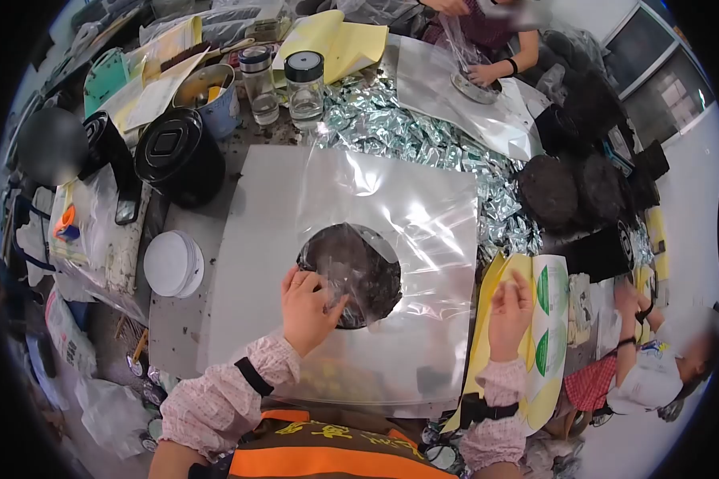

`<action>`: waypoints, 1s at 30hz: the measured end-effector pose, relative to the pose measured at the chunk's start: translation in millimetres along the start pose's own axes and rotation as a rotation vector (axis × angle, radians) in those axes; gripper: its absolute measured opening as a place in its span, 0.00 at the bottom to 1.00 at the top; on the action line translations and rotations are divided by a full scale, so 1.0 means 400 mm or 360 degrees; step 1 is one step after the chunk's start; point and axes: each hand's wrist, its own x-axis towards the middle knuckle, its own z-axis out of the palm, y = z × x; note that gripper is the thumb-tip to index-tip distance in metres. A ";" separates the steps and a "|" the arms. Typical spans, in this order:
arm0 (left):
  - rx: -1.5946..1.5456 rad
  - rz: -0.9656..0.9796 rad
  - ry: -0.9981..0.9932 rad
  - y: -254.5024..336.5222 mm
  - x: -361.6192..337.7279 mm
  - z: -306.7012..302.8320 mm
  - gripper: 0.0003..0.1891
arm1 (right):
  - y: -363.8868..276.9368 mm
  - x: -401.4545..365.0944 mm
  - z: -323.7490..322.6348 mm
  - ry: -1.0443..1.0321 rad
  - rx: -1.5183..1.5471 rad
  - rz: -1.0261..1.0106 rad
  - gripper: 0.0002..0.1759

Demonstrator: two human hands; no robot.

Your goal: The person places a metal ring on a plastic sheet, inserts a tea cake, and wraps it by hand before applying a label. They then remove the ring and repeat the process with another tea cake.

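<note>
A dark, round, compressed cake (359, 275) lies under clear plastic film (423, 239) on a pale metal sheet (256, 207). My left hand (311, 311) rests on the cake's left edge, with its thumb and fingers apart on the film. To the right, my right hand (510, 315) is raised over yellow paper (487, 319) and a strip of round green-and-white labels (550, 319). Its fingers are bent and close together; whether anything thin is between them cannot be made out.
Foil packets (407, 132) spread behind the sheet. Glass jars (303, 100), a black canister (180, 156) and white round lids (172, 263) stand at the left. More dark cakes (547, 191) are stacked at the right. A co-worker's hand (483, 74) works at the back; another person sits at the right.
</note>
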 end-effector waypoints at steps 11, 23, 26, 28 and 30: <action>-0.0106 0.0027 -0.0170 0.030 0.044 -0.098 0.43 | 0.226 -0.149 0.402 -0.0699 -0.1003 -0.0969 0.35; -0.0988 0.0128 -0.0033 -0.002 0.123 -0.023 0.21 | 0.235 -0.081 0.460 0.0019 -0.0319 -0.0669 0.30; -0.1862 -0.0269 0.0141 -0.005 0.137 -0.033 0.19 | 0.215 -0.074 0.448 -0.1283 -0.0566 -0.1205 0.35; -0.1105 -0.0096 -0.0107 -0.010 0.126 -0.040 0.18 | 0.249 -0.073 0.435 -0.0896 0.0123 -0.0510 0.30; -0.0330 0.0110 -0.0173 -0.006 0.113 -0.008 0.24 | 0.244 -0.098 0.422 -0.0660 -0.0031 -0.0065 0.18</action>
